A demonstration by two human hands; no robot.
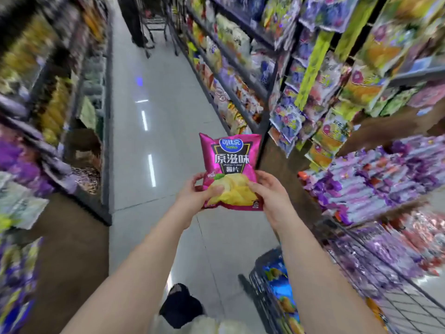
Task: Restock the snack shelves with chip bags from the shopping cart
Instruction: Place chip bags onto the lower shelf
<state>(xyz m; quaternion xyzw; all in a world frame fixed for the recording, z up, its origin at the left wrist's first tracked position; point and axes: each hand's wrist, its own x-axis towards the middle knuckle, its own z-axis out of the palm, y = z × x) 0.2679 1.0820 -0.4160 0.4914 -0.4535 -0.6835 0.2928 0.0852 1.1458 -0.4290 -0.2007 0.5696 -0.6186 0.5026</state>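
Arms outstretched, left hand [201, 192] and right hand [269, 192] fingers grasping pink chip bag [230, 162] upright

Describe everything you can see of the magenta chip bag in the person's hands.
The magenta chip bag is glossy, puffed foil or plastic, printed with a blue oval logo, large white Chinese characters on a black panel and yellow potato chips below. It looks sealed, upright, front toward the camera, above the aisle floor. The left hand and right hand grip its lower corners, thumbs on the front.
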